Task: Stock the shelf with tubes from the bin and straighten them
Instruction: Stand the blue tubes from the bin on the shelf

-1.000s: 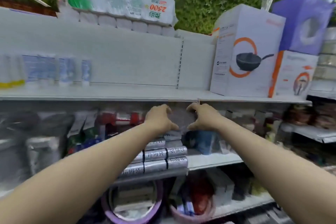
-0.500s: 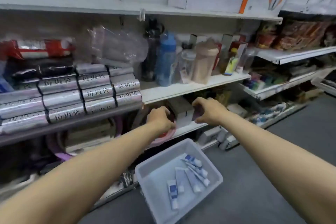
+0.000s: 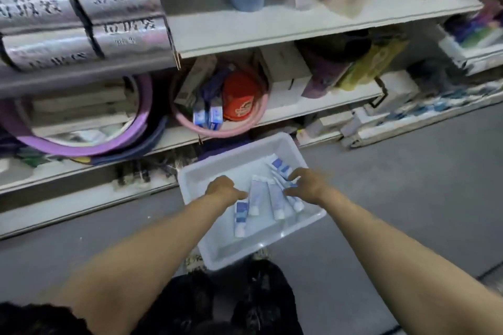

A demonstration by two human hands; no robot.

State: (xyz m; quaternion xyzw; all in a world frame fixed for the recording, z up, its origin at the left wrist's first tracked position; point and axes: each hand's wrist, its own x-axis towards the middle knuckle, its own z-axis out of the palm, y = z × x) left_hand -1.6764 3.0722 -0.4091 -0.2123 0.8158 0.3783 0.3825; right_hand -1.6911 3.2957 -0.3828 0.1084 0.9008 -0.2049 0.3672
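A white plastic bin [image 3: 231, 254] sits on the grey floor in front of the shelving. Several white-and-blue tubes lie loose in it, among them one at the left [image 3: 240, 217], one in the middle [image 3: 276, 202] and one at the far end [image 3: 278, 164]. My left hand [image 3: 223, 190] is low inside the bin with its fingers curled, its fingertips at the flat end of the left tube; its grip is hidden. My right hand [image 3: 309, 185] hovers over the tubes on the right, fingers spread and touching them.
The bottom shelf [image 3: 288, 113] holds a pink basin [image 3: 217, 132] with a red lid and blue boxes, a purple basin [image 3: 81, 145] and cartons. Silver rolls [image 3: 81, 24] fill the shelf above left. Grey floor [image 3: 408, 193] stretches to the right. My dark clothing [image 3: 245, 299] is below.
The view has dropped from the upper shelves down to the floor. Both hands have come down from the shelf front into the bin, among the tubes.
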